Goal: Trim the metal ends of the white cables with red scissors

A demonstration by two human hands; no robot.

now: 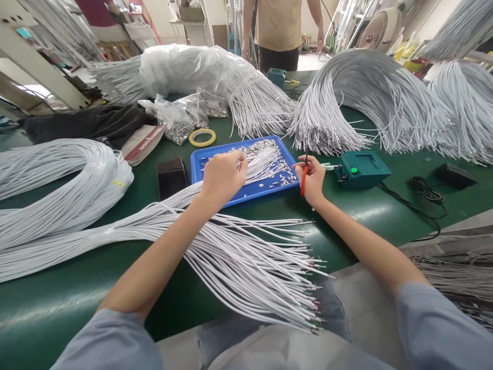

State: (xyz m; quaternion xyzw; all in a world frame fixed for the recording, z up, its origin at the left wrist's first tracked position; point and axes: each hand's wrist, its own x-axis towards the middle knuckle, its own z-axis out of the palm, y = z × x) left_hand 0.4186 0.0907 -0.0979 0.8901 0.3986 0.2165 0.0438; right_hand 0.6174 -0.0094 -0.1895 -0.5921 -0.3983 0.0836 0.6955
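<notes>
Over the blue tray (246,198), my left hand (225,174) is closed, its fingertips pinched together; what they hold is hidden. White cables (181,198) run beneath that hand and fan out in the tray among small metal connectors (287,179). At the tray's right edge my right hand (313,180) is closed around a pair of red-handled scissors (304,182), their dark blades pointing up and away. A second fan of white cables (262,262) with stripped ends spreads across the table's front edge, below both hands.
A teal machine (364,169) with a green button stands right of my right hand, its cord trailing right. A phone (171,179), yellow tape roll (202,137) and bags of connectors (179,128) lie left. Large cable bundles (377,92) line the back; a person (279,31) stands behind.
</notes>
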